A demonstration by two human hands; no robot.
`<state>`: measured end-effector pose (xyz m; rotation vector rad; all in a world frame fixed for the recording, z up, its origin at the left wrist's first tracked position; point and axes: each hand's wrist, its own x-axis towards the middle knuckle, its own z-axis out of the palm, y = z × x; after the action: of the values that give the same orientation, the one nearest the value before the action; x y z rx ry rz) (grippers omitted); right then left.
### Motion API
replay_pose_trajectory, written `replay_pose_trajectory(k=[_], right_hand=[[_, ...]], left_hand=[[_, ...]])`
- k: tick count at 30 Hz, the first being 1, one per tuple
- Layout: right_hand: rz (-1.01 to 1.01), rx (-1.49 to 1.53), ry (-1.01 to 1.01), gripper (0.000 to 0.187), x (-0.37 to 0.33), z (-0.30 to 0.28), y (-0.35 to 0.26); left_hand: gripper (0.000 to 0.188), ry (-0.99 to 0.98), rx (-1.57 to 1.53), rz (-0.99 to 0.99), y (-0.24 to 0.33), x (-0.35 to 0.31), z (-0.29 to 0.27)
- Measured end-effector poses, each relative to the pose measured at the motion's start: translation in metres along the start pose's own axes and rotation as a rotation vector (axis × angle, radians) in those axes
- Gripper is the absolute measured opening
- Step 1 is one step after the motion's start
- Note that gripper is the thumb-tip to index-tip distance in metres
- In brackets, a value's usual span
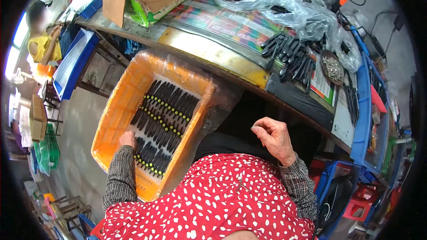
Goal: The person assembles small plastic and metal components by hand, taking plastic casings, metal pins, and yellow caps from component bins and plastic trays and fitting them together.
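While the left hand [127, 138] reaches into the orange crate [116, 106] among black tools [162, 120], fingers hidden, the right hand [274, 138] hangs loosely curled, empty; next comes gripping one.

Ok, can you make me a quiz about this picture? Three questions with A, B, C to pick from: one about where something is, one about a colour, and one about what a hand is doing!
1. Where is the left hand?
A. Inside the crate, on the black pieces
B. On the cardboard box
C. On the blue bin

2. What colour is the crate?
A. Green
B. Orange
C. White

3. How is the right hand?
A. Gripping a hammer
B. Flat on the bench
C. Loosely curled in the air, nothing visible in it

Answers:
1. A, the hand rests among the rows of black pieces in the lined crate.
2. B, its walls are bright orange under the clear plastic liner.
3. C, the fingers bend inward below the bench edge, and no object shows in them.
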<state>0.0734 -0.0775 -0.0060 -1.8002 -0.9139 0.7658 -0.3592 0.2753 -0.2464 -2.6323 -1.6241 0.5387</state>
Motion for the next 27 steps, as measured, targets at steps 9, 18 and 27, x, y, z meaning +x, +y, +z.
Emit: replay_pose_trajectory(k=[9, 18, 27], right_hand=[[-0.125, -0.113, 0.155, 0.015, -0.012, -0.024, -0.012], [-0.163, -0.134, 0.233, 0.016, -0.026, -0.049, -0.019], [-0.243, -0.159, 0.272, 0.017, -0.028, -0.054, -0.011]], left_hand=[[0.006, 0.740, -0.531, 0.715, 0.210, -0.032, -0.276], [0.011, 0.747, -0.644, 0.988, 0.361, 0.005, -0.370], [0.023, 0.617, -0.579, 1.000, 0.422, -0.014, -0.384]])
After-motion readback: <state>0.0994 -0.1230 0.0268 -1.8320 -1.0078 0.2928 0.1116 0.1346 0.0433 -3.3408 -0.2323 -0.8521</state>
